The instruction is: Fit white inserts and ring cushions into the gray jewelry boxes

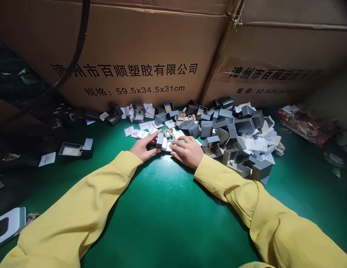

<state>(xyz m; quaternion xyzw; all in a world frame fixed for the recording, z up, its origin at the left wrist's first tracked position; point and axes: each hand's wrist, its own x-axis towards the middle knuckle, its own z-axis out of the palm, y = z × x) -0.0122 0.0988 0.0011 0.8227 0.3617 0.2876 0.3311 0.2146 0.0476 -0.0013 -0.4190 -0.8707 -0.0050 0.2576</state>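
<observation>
Both my arms in yellow sleeves reach forward over a green table [167,208]. My left hand [143,148] grips a small grey box [160,140] between thumb and fingers. My right hand [186,149] lies beside it, fingers curled over a white card or insert [167,146] at the box's right side. A heap of small grey boxes [234,134] and white cards sits just right of my right hand.
Two big brown cardboard cartons [139,52] with printed characters stand along the back. An open grey box [71,149] and loose white cards lie at left. A phone-like device [7,226] is at the lower left. Crumpled wrappers [304,124] lie at right.
</observation>
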